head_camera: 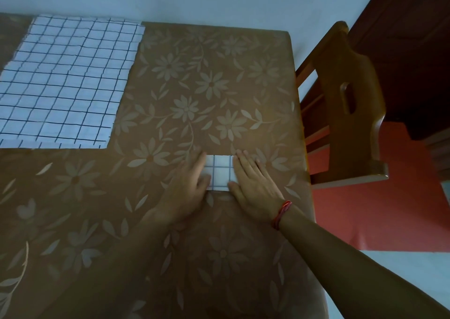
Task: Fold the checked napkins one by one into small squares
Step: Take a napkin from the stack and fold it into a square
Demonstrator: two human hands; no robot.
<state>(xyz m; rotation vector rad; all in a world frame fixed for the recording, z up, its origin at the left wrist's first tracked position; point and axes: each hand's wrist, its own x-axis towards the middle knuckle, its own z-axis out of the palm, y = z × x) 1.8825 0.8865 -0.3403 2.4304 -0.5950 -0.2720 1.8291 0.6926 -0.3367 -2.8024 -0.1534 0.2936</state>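
I'm pressing both flat palms — left hand, right hand — on the small folded white blue-checked napkin — next, probably the unfolded stack.

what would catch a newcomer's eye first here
The big white checked napkin spread flat at the table's far left stands out against the brown flowered tablecloth. Nearer, the left hand and right hand press flat on a small folded napkin between them.

Floral-clothed table, spread checked napkin far left, folded napkin right
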